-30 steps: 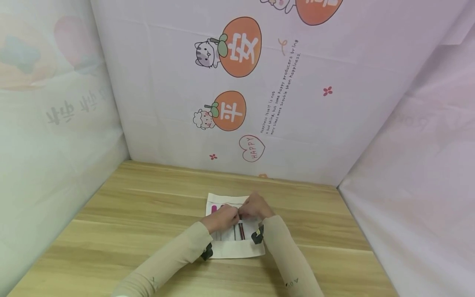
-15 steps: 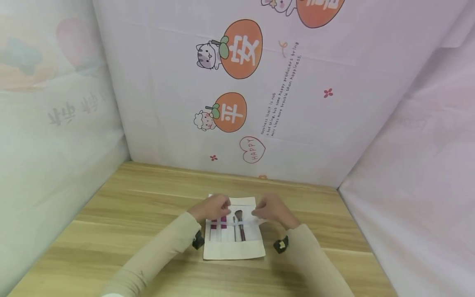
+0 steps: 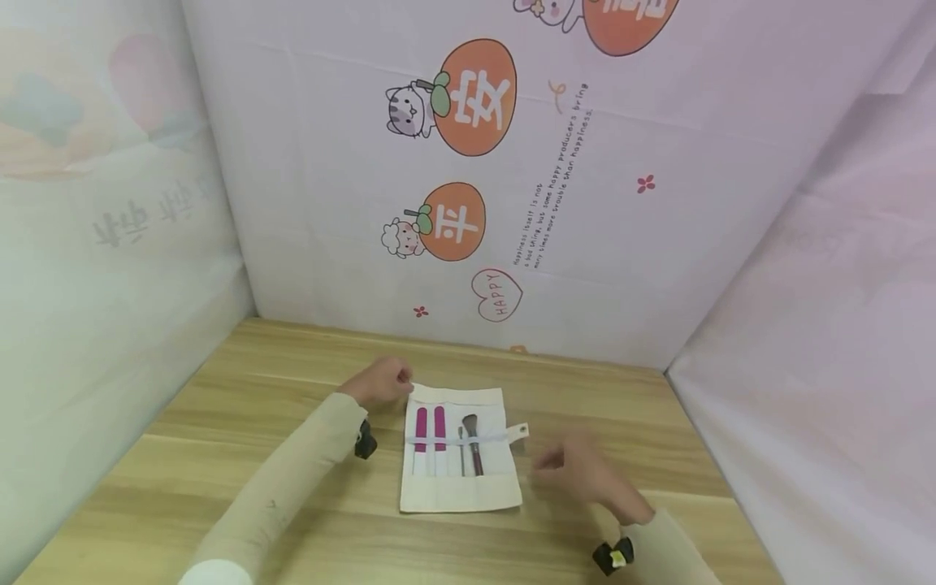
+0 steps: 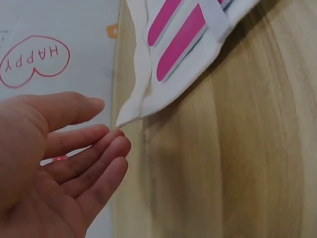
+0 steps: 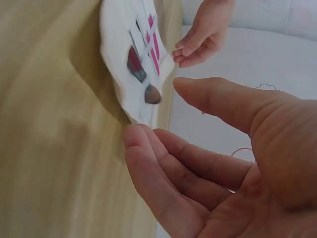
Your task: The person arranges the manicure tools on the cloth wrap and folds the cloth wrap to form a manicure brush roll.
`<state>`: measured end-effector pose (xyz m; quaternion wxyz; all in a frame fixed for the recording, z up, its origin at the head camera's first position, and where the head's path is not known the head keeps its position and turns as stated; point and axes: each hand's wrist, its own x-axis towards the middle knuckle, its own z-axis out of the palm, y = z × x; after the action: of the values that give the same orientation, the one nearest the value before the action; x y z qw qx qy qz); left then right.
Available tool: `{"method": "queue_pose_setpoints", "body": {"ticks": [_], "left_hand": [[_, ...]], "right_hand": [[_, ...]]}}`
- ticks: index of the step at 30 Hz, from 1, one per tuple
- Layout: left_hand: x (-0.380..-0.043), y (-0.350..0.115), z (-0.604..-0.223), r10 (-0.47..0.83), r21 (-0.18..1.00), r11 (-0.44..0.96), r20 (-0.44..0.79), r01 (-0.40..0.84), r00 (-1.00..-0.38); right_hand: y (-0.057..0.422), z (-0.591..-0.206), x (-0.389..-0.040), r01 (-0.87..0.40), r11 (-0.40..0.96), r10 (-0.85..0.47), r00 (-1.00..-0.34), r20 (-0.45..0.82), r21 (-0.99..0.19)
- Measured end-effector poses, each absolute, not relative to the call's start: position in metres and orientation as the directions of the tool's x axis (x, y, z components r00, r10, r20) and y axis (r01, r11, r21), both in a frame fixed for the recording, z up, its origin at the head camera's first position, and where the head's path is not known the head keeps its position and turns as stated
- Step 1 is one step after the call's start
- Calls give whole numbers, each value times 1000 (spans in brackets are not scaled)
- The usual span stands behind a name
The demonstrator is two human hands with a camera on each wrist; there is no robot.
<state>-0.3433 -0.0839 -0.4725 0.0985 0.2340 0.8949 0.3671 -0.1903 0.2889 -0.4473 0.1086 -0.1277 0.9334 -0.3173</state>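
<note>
A white fabric roll-up pouch (image 3: 461, 494) lies unfolded on the table. Its elastic band (image 3: 453, 441) crosses a makeup brush (image 3: 477, 459), a thinner dark stick (image 3: 462, 461) and two flat pink strips (image 4: 183, 42) with rounded ends, resembling nail files. A snap tab (image 3: 517, 431) sticks out on the pouch's right side. My left hand (image 3: 382, 382) is at the pouch's far left corner, fingers loosely bent and thumb apart; fingertips are at or against that corner. To the right of the pouch, my right hand (image 3: 581, 470) hovers blurred, its thumb and fingers apart, holding nothing.
The wood-grain table (image 3: 292, 487) meets a white printed cloth backdrop (image 3: 351, 244) behind the pouch. White cloth walls (image 3: 110, 268) rise at left and right. Black wrist cameras (image 3: 366, 439) sit on both wrists.
Both hands have left the middle of the pouch, where they were together over the brush. The left went to the far left corner, the right out to the right. The brush and tab are uncovered.
</note>
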Motion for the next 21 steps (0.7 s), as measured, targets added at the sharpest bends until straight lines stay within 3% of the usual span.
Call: {"method": "queue_pose_setpoints", "body": {"ticks": [10, 21], "left_hand": [[-353, -78, -495, 388, 767, 600, -30, 228, -921], [-357, -65, -505, 328, 814, 567, -82, 127, -941]], "right_hand": [[284, -474, -169, 14, 631, -293, -921, -255, -776], [270, -489, -169, 40, 591, -299, -917, -265, -806]]}}
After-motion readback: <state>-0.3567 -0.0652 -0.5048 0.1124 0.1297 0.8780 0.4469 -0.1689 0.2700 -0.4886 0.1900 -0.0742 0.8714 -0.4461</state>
